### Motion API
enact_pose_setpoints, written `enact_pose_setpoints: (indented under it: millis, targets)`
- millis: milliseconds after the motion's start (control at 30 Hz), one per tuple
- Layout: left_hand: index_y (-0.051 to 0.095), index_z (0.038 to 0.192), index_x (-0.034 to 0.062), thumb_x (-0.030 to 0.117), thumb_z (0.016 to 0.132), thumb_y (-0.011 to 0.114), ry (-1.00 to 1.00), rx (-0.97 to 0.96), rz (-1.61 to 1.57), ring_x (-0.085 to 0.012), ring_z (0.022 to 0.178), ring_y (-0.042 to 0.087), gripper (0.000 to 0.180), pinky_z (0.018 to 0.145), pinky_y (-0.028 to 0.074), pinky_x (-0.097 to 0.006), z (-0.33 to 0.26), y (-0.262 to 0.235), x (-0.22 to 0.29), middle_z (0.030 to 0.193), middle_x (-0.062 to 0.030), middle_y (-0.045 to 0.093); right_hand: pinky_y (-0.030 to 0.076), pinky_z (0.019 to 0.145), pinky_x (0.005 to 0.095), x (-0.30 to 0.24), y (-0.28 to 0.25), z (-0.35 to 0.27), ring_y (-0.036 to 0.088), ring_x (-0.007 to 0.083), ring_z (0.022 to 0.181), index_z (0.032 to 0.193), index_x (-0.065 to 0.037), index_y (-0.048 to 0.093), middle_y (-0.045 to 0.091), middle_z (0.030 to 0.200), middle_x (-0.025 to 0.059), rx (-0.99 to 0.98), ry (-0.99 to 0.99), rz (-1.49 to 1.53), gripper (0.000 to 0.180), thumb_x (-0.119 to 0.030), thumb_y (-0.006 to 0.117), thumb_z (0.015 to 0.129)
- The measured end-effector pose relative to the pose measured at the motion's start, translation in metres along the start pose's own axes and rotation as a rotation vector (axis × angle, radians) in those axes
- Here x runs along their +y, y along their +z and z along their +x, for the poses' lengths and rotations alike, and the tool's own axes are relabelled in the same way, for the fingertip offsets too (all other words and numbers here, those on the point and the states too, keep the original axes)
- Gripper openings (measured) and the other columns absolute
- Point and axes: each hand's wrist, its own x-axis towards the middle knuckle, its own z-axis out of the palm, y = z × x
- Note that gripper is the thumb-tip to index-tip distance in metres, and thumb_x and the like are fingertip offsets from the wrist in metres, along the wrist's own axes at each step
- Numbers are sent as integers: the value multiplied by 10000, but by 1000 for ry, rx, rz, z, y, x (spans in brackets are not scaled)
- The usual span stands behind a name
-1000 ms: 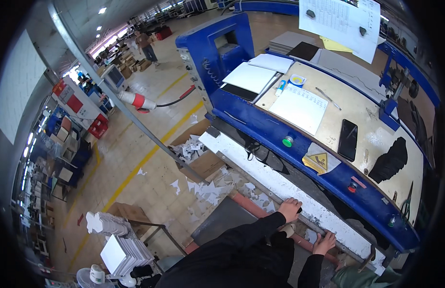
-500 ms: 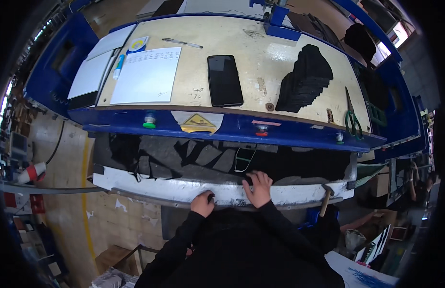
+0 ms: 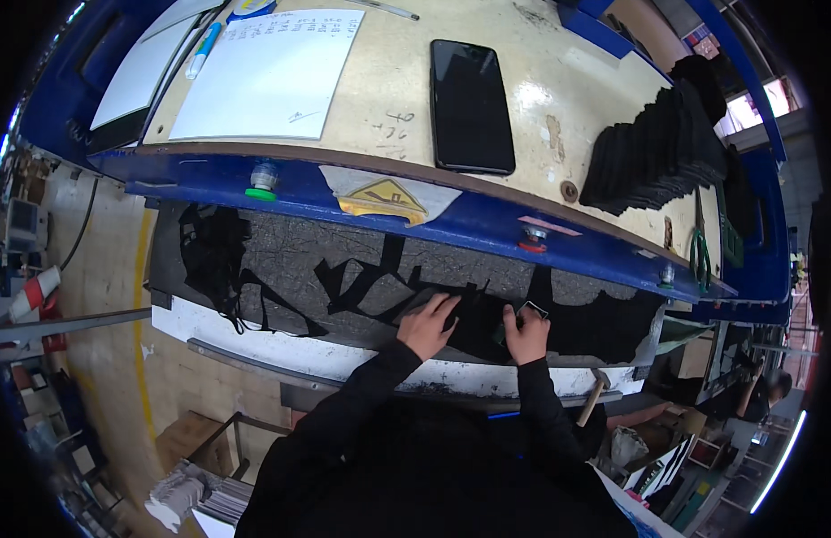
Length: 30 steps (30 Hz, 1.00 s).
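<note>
My right hand (image 3: 526, 338) is closed on a small cutting die (image 3: 534, 308) with a bright metal edge; most of the die is hidden under the fingers. It rests on the black sheet material (image 3: 595, 327) spread over the grey cutting bed (image 3: 294, 255). Just left of it, my left hand (image 3: 426, 328) lies with stretched fingers on the black material and holds nothing. Thin cut-out strips and scraps of the black material (image 3: 366, 282) lie left of that hand.
Above the bed runs a blue press beam with a green button (image 3: 262, 181) and a red button (image 3: 533, 238). On its top lie a phone (image 3: 472, 108), written paper (image 3: 272, 76), stacked black pieces (image 3: 653, 152) and scissors (image 3: 700, 247). A hammer (image 3: 595, 395) rests at the bed's front edge.
Both hands have moved from the white front edge onto the black material. My right hand has taken hold of the die, which sits further right. The view has shifted closer to the bed.
</note>
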Motion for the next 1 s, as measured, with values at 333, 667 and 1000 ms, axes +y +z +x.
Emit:
enact_pose_setpoints:
  millis: [333,667,1000]
  targets:
    - [568,1244,55,280,855,762,-43,-279,239,-392,922,687,490,779,572,-473,32,23,0,1151,-138,578,368,970,504,4,6,-61,535,333,1128,1049,-101,665,602,1132,105,288,16,-82,255,-240,713,841]
    - [638,1180,39,249,935,745,-456,-410,-719,-203,720,699,340,646,534,-334,29,-37,9,751,-89,677,519,781,299,-50,43,-83,651,162,946,1201,-24,632,662,1080,98,-44,10,883,342,-175,741,915]
    - [592,1093,40,293,1027,611,-513,-238,-1303,-147,697,646,262,660,511,-281,-58,-80,17,787,-83,674,515,745,244,-87,3,-74,641,71,854,1110,6,648,696,948,27,-464,34,1256,185,-93,698,963]
